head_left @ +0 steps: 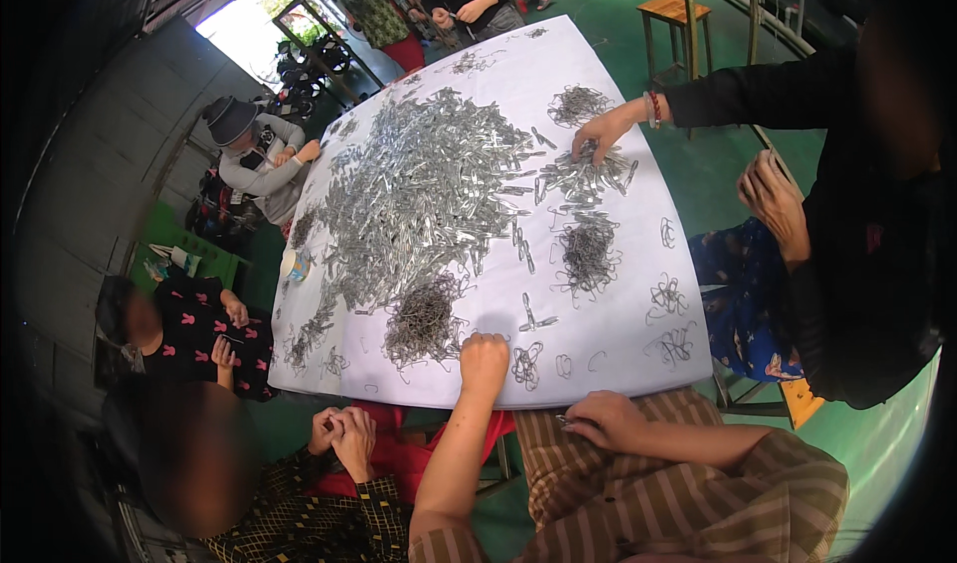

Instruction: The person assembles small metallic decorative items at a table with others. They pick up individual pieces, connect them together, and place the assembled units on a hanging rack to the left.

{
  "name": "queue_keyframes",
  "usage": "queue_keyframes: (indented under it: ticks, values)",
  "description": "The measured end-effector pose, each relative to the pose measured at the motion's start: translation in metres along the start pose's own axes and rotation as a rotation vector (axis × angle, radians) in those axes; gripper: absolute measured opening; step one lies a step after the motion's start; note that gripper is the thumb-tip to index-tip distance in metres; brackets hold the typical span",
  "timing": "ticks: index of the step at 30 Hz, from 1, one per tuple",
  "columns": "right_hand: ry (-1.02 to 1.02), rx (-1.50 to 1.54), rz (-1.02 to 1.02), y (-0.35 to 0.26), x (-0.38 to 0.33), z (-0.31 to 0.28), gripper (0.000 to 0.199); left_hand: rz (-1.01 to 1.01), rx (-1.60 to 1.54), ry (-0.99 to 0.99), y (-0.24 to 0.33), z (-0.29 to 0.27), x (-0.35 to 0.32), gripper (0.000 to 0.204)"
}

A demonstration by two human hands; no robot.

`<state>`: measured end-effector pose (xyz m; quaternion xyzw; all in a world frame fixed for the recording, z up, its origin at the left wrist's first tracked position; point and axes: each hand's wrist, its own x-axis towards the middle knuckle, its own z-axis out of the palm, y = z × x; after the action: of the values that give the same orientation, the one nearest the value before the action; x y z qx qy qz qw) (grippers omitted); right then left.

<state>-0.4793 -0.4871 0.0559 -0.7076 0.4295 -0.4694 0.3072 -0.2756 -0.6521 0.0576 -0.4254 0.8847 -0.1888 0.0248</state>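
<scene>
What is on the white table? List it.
On the white table are a broad heap of silvery metal pieces, several piles of bent wires and, at its left edge, a cup. What lies under the heap cannot be seen. A co-worker's hand hides part of another pile.

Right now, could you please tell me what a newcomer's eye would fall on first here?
Probably the big pile of silvery metal pieces spread over the middle of the white table. Next might be the darker heap of bent wires at the near edge, just left of the person's own left hand. On the right, a co-worker's hand reaches down to a smaller silvery pile.
</scene>
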Motion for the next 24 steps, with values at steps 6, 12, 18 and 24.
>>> queue_keyframes:
  ticks: [6,12,18,24]
  values:
    - [-0.01,-0.014,-0.015,0.0,0.001,-0.001,0.013,0.048,0.023,-0.053,0.006,-0.002,0.013,0.006]
    - [-0.025,-0.007,-0.015,-0.002,0.001,0.0,0.013,0.003,0.036,-0.092,0.007,0.002,0.016,0.002]
    - [-0.009,-0.014,0.022,-0.002,-0.002,0.003,0.015,-0.252,-0.518,0.206,0.007,-0.046,-0.003,0.004]
    - [0.077,-0.027,0.05,0.002,-0.002,0.003,0.018,-0.289,-1.365,0.287,0.049,-0.089,-0.039,0.005]
